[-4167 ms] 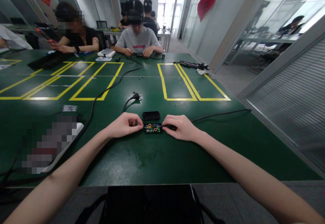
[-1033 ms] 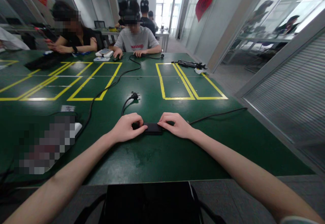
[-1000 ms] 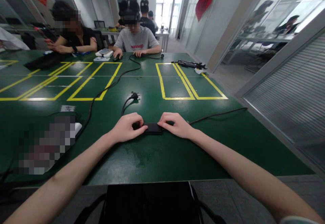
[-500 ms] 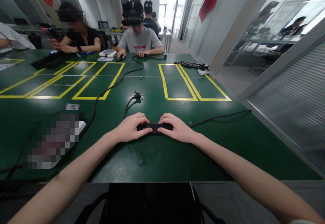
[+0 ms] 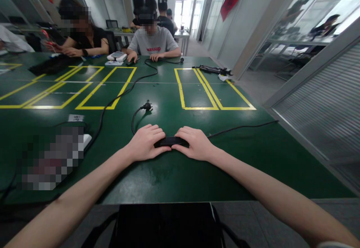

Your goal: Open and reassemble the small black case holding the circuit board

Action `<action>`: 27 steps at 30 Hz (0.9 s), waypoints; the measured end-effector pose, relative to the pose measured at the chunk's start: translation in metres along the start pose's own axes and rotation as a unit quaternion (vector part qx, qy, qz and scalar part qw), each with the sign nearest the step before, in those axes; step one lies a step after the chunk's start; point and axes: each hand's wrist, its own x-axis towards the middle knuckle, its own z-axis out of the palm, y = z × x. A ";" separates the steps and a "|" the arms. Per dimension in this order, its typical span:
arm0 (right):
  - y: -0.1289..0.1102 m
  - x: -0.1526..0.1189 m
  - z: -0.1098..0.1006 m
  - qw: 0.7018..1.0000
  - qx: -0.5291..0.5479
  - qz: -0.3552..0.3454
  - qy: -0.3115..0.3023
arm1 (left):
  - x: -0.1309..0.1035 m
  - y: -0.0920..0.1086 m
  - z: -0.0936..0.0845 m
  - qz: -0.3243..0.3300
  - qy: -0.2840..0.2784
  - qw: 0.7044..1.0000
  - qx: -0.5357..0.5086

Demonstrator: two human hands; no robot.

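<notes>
A slim black power adapter lies crosswise between my hands, close to the green tabletop. My left hand grips its left end, with the thumb along the near side and the fingers over the far side. At the right end my right hand does the same, and both thumb tips almost meet in front of it. A black plug with bare prongs rests beyond my left hand, its cord curving back behind that hand. From behind my right hand a thin cable runs to the right. The adapter's ends are hidden by my hands.
Yellow tape rectangles mark the green table. A long black cable winds across it beside a blurred white-edged item at left. A folded black stand lies far right. Co-workers sit opposite.
My thumbs have slid from the adapter's top to its near side, and more of its length shows between my hands. The plug has shifted slightly left in view.
</notes>
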 end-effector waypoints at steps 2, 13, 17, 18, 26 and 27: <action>0.000 -0.001 -0.001 1.000 -0.022 -0.011 -0.009 | 0.000 0.001 0.001 0.004 0.008 1.000 0.006; -0.007 0.003 -0.007 0.987 -0.117 0.072 -0.077 | 0.002 0.007 0.003 -0.028 0.051 0.997 -0.058; -0.002 0.002 -0.004 0.983 -0.042 0.153 -0.092 | 0.002 0.012 0.003 0.022 0.044 0.998 -0.024; 0.000 0.002 -0.003 0.981 -0.021 0.170 -0.092 | 0.002 0.012 0.004 0.035 0.038 0.999 -0.008; 0.004 0.001 -0.004 0.969 0.106 0.206 -0.082 | 0.003 0.013 0.007 0.053 0.028 0.997 0.050; 0.004 0.001 -0.005 0.968 0.107 0.209 -0.088 | 0.003 0.013 0.006 0.052 0.029 0.997 0.054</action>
